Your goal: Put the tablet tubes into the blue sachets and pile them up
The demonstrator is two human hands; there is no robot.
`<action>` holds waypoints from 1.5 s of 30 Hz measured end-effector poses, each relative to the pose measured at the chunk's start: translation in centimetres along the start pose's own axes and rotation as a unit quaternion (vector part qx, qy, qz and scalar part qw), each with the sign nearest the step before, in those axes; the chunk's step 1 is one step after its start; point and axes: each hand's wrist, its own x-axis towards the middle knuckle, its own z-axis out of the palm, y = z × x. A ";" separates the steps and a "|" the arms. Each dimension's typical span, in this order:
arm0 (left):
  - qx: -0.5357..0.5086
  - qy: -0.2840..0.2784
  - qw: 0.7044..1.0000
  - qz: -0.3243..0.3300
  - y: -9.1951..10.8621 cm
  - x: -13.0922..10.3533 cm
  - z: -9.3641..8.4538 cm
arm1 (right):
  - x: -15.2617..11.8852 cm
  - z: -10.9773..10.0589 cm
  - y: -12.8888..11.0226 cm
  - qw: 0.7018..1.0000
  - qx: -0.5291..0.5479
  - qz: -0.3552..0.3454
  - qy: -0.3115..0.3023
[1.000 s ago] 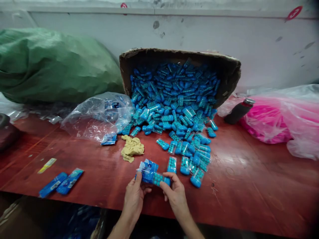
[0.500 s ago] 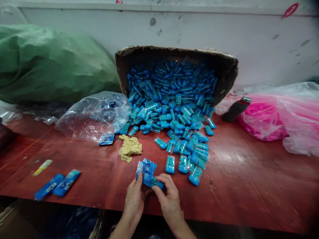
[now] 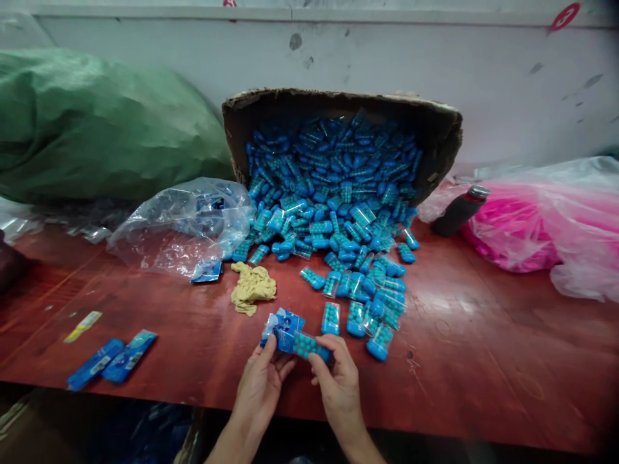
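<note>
My left hand [image 3: 261,377] pinches blue printed cards [image 3: 285,320] between thumb and fingers, just above the front of the table. In my right hand [image 3: 337,370] is a small clear case [image 3: 306,346] with a blue end, filled with turquoise beads. Its clear end meets or overlaps the right edge of the cards; I cannot tell whether it is inside them. Several like cases [image 3: 331,318] lie just beyond my right hand. A crumpled lump of yellow putty-like material [image 3: 252,287] sits beyond my left hand.
A cardboard box [image 3: 442,145] on its side spills many bead cases onto the red table [image 3: 464,361]. Left are a clear plastic bag [image 3: 159,222], two blue packets [image 3: 128,356] and a green sack [image 3: 106,129]. Right stand a dark bottle [image 3: 457,212] and pink bags [image 3: 517,225].
My right hand has moved slightly right with the bead case, and more of the case now shows. The fingers of my left hand have loosened a little beneath the cards.
</note>
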 end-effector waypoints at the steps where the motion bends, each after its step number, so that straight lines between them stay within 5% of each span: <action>1: -0.004 -0.002 1.000 -0.004 0.0 0.0 0.0 | 0.0 0.1 0.1 0.999 0.023 0.028 -0.003; 8: -0.032 -0.011 0.999 -0.015 0.0 0.3 -0.1 | 0.0 0.3 0.1 0.990 0.090 0.112 -0.010; 19: 0.048 -0.042 0.998 0.020 0.0 -0.7 0.5 | 0.1 0.2 -0.5 0.999 0.002 0.011 -0.038; 23: 0.035 -0.034 0.999 -0.003 -0.4 -1.0 0.7 | -0.5 0.7 0.1 0.989 -0.105 -0.098 -0.031; 28: 0.018 -0.023 0.999 -0.040 0.1 -0.5 0.4 | -0.8 0.4 -0.6 0.970 -0.140 -0.154 -0.123; 32: 0.058 -0.064 0.993 -0.082 1.3 -0.7 0.3 | -0.3 -0.1 -1.8 0.973 -0.031 -0.078 -0.214; 37: 0.033 -0.057 0.996 -0.062 1.0 -0.8 0.6 | -0.7 0.0 -2.3 0.984 0.093 0.060 -0.139; 41: 0.004 0.013 1.000 -0.023 0.2 -0.7 1.0 | -1.7 0.7 -2.3 0.984 0.051 0.077 -0.150; 45: 0.006 0.002 1.000 -0.028 -0.4 -0.9 1.3 | -1.7 1.4 -1.3 0.985 0.066 0.096 -0.125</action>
